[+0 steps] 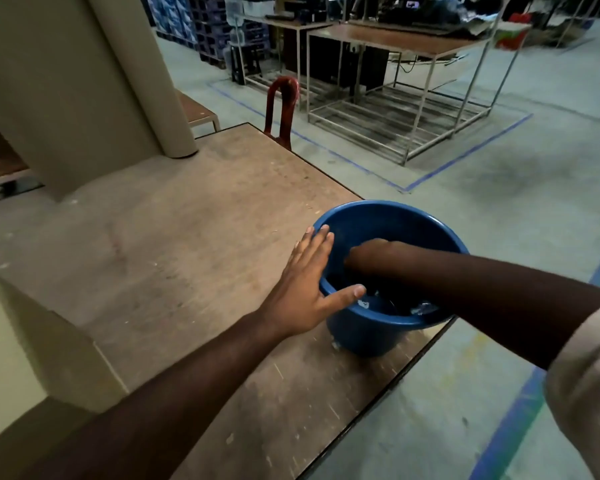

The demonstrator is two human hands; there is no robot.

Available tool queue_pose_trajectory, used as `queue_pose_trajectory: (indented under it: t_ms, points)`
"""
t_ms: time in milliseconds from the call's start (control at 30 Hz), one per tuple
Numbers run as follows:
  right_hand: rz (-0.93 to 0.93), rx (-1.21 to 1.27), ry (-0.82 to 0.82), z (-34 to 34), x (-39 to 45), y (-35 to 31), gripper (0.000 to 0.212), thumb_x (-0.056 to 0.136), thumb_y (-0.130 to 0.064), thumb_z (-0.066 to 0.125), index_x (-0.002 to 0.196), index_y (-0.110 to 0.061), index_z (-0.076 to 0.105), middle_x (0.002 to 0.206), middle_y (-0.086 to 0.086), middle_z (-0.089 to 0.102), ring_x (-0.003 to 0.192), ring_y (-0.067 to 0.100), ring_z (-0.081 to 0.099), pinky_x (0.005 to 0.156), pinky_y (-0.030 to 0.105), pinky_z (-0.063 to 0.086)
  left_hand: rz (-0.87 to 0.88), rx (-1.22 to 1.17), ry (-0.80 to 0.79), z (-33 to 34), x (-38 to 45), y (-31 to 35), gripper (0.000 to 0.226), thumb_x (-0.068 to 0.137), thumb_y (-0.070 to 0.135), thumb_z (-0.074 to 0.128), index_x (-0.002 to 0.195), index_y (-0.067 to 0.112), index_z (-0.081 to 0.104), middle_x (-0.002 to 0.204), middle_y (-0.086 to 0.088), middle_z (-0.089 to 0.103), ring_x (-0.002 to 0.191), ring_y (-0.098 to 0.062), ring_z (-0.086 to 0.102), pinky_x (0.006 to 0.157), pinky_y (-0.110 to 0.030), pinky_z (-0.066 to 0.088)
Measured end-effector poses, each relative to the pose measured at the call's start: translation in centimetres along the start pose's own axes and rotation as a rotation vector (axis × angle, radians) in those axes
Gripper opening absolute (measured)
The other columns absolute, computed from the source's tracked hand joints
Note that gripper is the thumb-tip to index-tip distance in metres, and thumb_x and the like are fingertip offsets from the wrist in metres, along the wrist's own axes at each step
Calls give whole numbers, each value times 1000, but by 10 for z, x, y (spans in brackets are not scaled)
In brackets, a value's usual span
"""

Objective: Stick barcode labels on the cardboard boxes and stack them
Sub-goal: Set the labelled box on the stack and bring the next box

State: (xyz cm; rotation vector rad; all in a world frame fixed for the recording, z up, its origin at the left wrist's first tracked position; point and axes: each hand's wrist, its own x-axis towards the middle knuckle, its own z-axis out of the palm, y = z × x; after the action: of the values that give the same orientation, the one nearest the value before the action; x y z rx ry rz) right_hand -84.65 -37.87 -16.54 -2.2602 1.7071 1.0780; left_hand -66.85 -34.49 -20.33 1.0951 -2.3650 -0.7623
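A blue plastic bucket (pixel 368 334) stands at the right edge of the wooden table (pixel 187 237). My left hand (pixel 302 289) presses flat against the bucket's left rim, fingers straight and thumb lying over the rim. My right hand (pixel 364 252) reaches down into the bucket from the right; its fingers are lost in the dark interior. Small pale scraps (pixel 423 308) lie at the bottom of the bucket. A tall cardboard box (pixel 66 81) stands at the table's back left. Another cardboard box (pixel 32 341) sits at the near left.
A red plastic chair (pixel 283 109) stands behind the table's far corner. Metal-framed tables (pixel 395 64) stand beyond it on the concrete floor, inside blue floor lines (pixel 465 157). The floor drops away right of the table edge.
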Motion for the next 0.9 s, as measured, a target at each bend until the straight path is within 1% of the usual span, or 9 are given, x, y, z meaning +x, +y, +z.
queue_pose_trajectory:
  t_ms: [100, 200, 233, 367, 500, 567, 667, 767, 900]
  points:
    - [2, 25, 7, -1, -5, 2, 47, 97, -33, 70, 141, -22, 60, 133, 2, 66, 123, 26, 63, 87, 37, 45, -4, -36, 29, -1, -1, -1, 102, 90, 71, 58, 165, 27, 5, 171, 13, -15, 153, 0, -22, 127, -33, 0]
    - [15, 119, 203, -10, -23, 11, 32, 96, -40, 65, 122, -22, 71, 102, 0, 70, 97, 25, 68, 84, 38, 55, -28, -78, 78, -3, -4, -3, 91, 96, 63, 56, 165, 26, 10, 173, 10, -8, 156, -4, -13, 129, -37, 6]
    - [17, 149, 263, -13, -31, 13, 29, 96, -42, 62, 117, -24, 73, 99, 0, 71, 92, 24, 68, 83, 40, 57, -31, -87, 102, -4, -7, -6, 86, 98, 60, 55, 165, 24, 13, 173, 8, -4, 157, -5, -9, 129, -39, 8]
    - [53, 333, 558, -12, -76, 20, 27, 101, -44, 54, 115, -31, 73, 105, -6, 75, 92, 17, 68, 83, 43, 58, 1, -72, 181, -15, -18, -4, 71, 102, 48, 56, 162, 23, 27, 171, 5, 18, 158, -9, 7, 128, -44, 17]
    - [26, 580, 841, -10, -107, -8, 26, 100, -40, 62, 122, -32, 72, 106, -13, 71, 89, 7, 61, 77, 33, 52, 39, -78, 278, -33, -44, -8, 65, 100, 34, 63, 158, 24, 34, 166, 4, 31, 155, -9, 21, 126, -42, 23]
    - [19, 673, 930, -12, -112, -29, 27, 99, -40, 62, 123, -32, 71, 107, -16, 67, 93, 3, 60, 78, 30, 51, 68, -90, 327, -43, -57, -10, 64, 99, 28, 65, 156, 20, 39, 163, 2, 38, 153, -9, 27, 125, -39, 26]
    - [-34, 773, 1004, -23, -113, -65, 32, 98, -44, 58, 124, -29, 71, 113, -14, 69, 102, 2, 63, 86, 35, 58, 81, -96, 370, -62, -77, -15, 60, 97, 24, 67, 152, 18, 45, 159, 2, 44, 149, -7, 34, 122, -36, 30]
    - [-104, 826, 1098, -39, -112, -109, 25, 101, -36, 61, 121, -26, 72, 114, -11, 71, 104, 5, 66, 86, 40, 59, 49, -102, 370, -89, -108, -14, 60, 98, 26, 67, 153, 22, 44, 162, 5, 39, 151, -5, 30, 122, -39, 31]
    - [-299, 904, 1210, -70, -123, -186, 21, 103, -24, 64, 120, -19, 74, 113, -9, 74, 106, 6, 68, 90, 37, 57, -47, -90, 391, -137, -180, 2, 67, 98, 34, 65, 157, 30, 33, 171, 13, 13, 156, -2, 12, 125, -36, 27]
